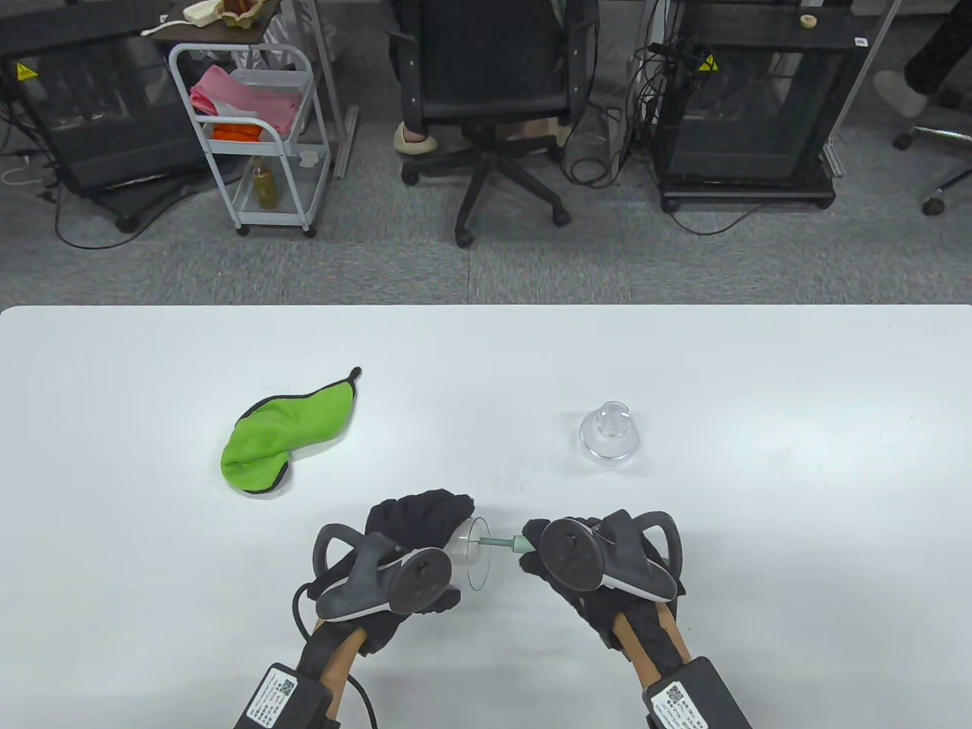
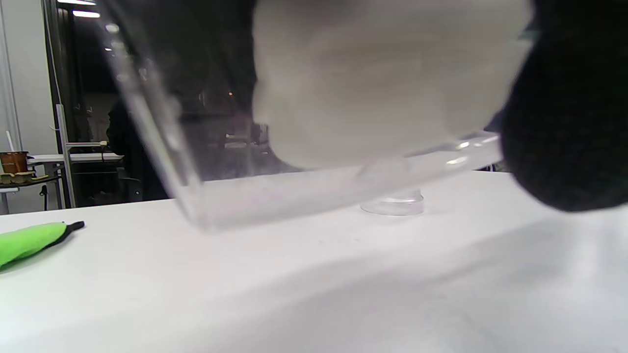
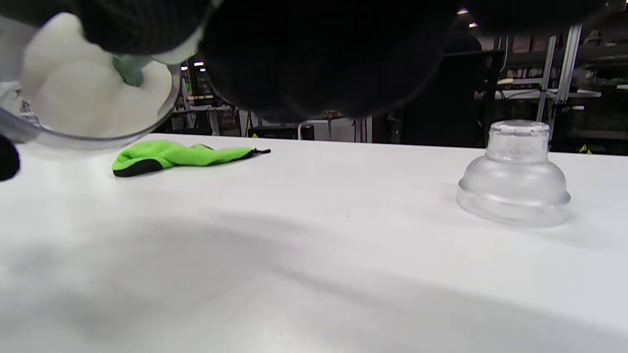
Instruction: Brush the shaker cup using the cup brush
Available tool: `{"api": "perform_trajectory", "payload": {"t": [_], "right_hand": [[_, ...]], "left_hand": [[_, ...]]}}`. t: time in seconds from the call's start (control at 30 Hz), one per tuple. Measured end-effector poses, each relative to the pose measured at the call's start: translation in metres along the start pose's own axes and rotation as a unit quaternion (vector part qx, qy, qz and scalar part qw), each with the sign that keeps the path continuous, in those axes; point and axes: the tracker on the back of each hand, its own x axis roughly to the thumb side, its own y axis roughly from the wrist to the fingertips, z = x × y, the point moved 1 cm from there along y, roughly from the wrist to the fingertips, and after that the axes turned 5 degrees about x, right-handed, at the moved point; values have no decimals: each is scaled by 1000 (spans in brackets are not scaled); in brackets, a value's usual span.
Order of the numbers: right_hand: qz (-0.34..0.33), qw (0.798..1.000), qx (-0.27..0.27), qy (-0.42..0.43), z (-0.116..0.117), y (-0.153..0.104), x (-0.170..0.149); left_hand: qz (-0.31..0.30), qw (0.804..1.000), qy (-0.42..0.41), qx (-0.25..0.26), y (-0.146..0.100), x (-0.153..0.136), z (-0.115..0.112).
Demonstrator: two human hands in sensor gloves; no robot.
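My left hand (image 1: 414,531) grips the clear shaker cup (image 1: 474,552) on its side above the table, mouth facing right. My right hand (image 1: 554,558) holds the cup brush by its green handle (image 1: 505,543), with the stem running into the cup's mouth. The white sponge head (image 2: 382,78) fills the inside of the cup (image 2: 206,162) in the left wrist view. In the right wrist view the cup (image 3: 93,103) with the sponge head (image 3: 93,98) and green stem (image 3: 130,68) shows at the top left.
The clear shaker lid (image 1: 609,434) stands on the white table (image 1: 759,395) to the right of centre; it also shows in the right wrist view (image 3: 515,174). A green cloth (image 1: 285,433) lies crumpled at the left. An office chair and carts stand beyond the far edge.
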Motion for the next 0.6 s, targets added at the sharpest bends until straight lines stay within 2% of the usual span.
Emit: {"api": "perform_trajectory", "payload": {"t": [0.17,0.3,0.4,0.47,0.6], "right_hand": [[-21,999,35,22,0,-4,-2],[-35,999,7,23,-6,-13,-1],[-22,999,-34,36,-11,-14,-3],[-8,999,-46,13,-10,-12,-5],[0,999,-36,13,-1,-3,-11]], "left_hand": [[5,1000,16,-5,2,-3,-3],[4,999,33,-14,2,-1,-5],[0,999,44,-17,2,-1,-7],[0,999,41,-20,2,0,-7],[-4,997,71,-16,0,3,-4]]}}
